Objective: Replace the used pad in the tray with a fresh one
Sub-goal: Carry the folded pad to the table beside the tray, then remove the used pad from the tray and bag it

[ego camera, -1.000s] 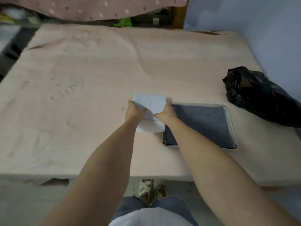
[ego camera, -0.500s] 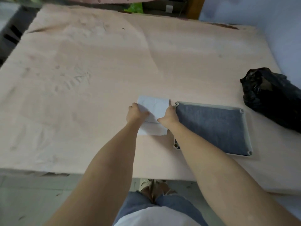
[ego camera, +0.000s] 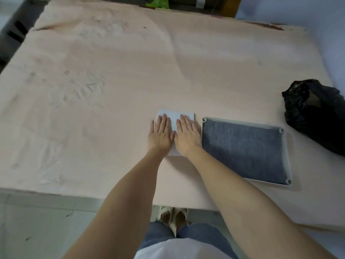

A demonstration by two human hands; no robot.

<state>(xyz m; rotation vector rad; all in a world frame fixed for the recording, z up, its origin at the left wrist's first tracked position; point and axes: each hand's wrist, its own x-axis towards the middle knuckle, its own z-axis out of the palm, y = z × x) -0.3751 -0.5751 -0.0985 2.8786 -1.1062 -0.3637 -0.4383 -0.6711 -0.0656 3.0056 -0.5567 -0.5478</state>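
White folded pad (ego camera: 175,116) beside a tray (ego camera: 286,156).
The pad lies flat, left of the pale-rimmed tray; a grey pad (ego camera: 242,148) fills it.

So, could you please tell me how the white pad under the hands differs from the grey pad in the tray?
The white pad is pale, while the grey pad is dark. The white pad looks smaller than the grey pad. The white pad lies on the bare table, pressed by the left hand and right hand; the grey pad sits untouched in the tray. Both lie flat.
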